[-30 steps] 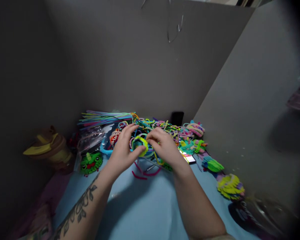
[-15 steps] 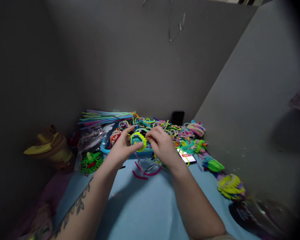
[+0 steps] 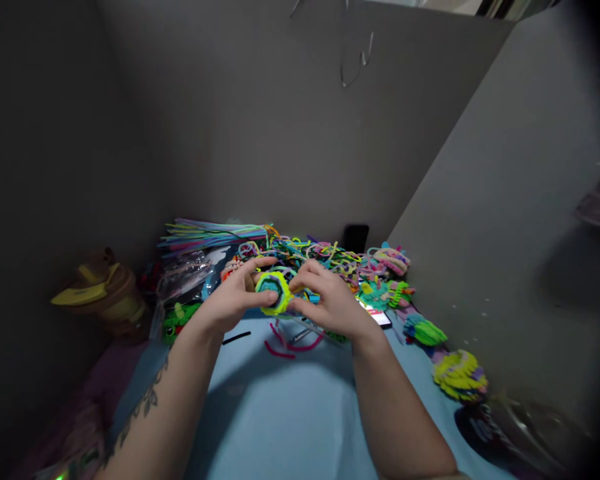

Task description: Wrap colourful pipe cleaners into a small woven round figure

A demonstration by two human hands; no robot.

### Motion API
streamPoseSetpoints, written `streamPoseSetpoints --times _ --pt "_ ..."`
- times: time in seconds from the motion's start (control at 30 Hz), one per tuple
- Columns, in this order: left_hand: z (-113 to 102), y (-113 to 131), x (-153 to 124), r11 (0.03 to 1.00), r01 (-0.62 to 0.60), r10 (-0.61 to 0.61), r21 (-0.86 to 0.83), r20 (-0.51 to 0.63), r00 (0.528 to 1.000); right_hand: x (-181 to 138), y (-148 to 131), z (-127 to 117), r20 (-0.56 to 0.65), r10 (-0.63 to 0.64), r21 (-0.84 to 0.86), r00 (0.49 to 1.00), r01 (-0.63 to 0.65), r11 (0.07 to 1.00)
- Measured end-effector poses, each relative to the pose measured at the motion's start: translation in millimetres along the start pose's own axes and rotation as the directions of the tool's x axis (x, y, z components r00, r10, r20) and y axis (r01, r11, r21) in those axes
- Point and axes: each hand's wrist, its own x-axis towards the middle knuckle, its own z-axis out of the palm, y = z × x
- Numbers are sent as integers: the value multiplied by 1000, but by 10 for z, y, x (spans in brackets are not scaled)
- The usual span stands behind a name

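Note:
A small round cup-like piece of pipe cleaner (image 3: 281, 300), with a yellow rim and a teal inside, is held up above the blue cloth. My left hand (image 3: 240, 293) grips it from the left, the thumb pressed into its hollow. On the other side my right hand (image 3: 327, 297) pinches its edge with thumb and forefinger; any strand between those fingertips is too small to make out. Loose pink pipe cleaner pieces (image 3: 280, 355) lie on the cloth beneath, and a short black one (image 3: 237, 337) rests to their left.
Behind the hands spreads a tangled heap of pipe cleaners (image 3: 330, 252), with straight ones bundled (image 3: 215, 233) at left. A green figure (image 3: 173, 323) sits left. Along the right lie a phone (image 3: 381, 320), a blue-green piece (image 3: 424, 330) and a yellow one (image 3: 460, 377). Grey walls enclose the table.
The round piece has turned so its hollow faces me more and has shifted slightly left and down. My right hand's fingers have spread from a tight pinch to both sides of its edge.

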Motion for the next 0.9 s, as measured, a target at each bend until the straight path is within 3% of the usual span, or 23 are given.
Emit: streamPoseSetpoints --times 0.17,0.33,0.73,0.9 --pt "-9 0 -1 1000 -18 19 -24 54 998 -13 -8 -11 -9 -27 58 1000 27 998" --pt "-25 15 -20 999 -44 42 31 40 998 -9 0 4 -21 -14 60 1000 15 998" --pt "-9 27 -17 994 -30 30 109 4 1000 -21 69 31 -5 -3 -114 1000 3 993" --pt "-11 -8 -6 976 -64 71 207 -29 997 0 95 67 14 62 -188 998 -58 981"
